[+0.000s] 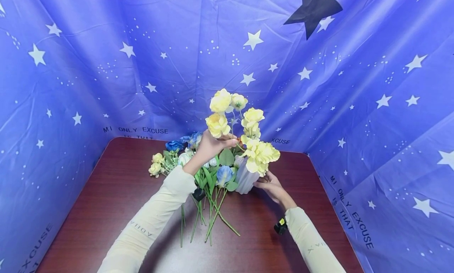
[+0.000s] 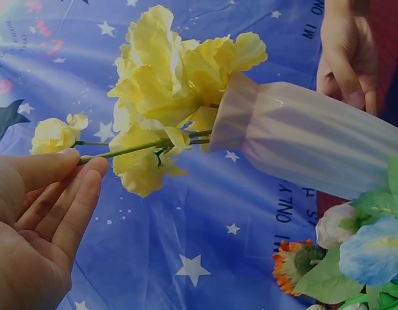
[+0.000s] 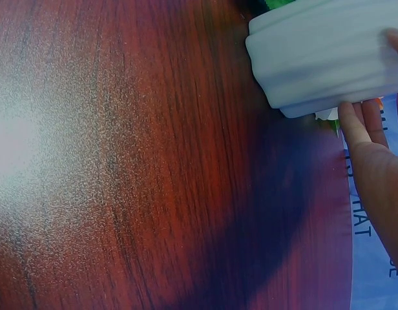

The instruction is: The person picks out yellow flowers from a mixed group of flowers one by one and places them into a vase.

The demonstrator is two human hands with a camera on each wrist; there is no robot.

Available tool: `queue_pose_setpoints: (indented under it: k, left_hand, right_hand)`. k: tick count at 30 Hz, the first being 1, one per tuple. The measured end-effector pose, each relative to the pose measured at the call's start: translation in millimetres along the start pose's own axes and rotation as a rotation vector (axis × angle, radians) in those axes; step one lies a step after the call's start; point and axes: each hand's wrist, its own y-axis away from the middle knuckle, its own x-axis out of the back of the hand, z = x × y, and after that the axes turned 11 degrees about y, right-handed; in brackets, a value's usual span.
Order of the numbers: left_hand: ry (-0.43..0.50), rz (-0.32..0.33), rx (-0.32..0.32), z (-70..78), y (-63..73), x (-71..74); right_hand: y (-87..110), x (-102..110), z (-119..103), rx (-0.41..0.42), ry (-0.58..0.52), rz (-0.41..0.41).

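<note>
Head view: left hand [image 1: 214, 146], at 10 to 11 o'clock from the pale ribbed vase [image 1: 246, 180], pinches a green stem [image 2: 125, 152] near the vase mouth. Right hand [image 1: 273, 187], at 3 to 4 o'clock, holds the vase's side; yellow blooms [image 1: 261, 154] crowd its mouth, blue flower [image 1: 224, 175] at 9 o'clock.

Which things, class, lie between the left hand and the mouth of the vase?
In the left wrist view, a green stem, pinched by the left hand, runs toward the vase, with yellow blooms alongside.
</note>
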Motion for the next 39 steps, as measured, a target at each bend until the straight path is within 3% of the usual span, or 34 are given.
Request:
queue_pose_setpoints:
  k: [12,23,39]
  left_hand:
    - [0.003,-0.022,-0.017,-5.1,0.6,-6.4]
    - [-0.043,0.012,-0.041,-13.9,1.8,-11.3]
    - [-0.107,-0.001,-0.030,-8.6,-2.8,-11.8]
  right_hand:
    - [0.1,1,1,0.007,0.003,-0.008]
    - [-0.4,0,0,0.018,0.006,-0.014]
    - [0.5,0,0,0.009,0.006,-0.005]
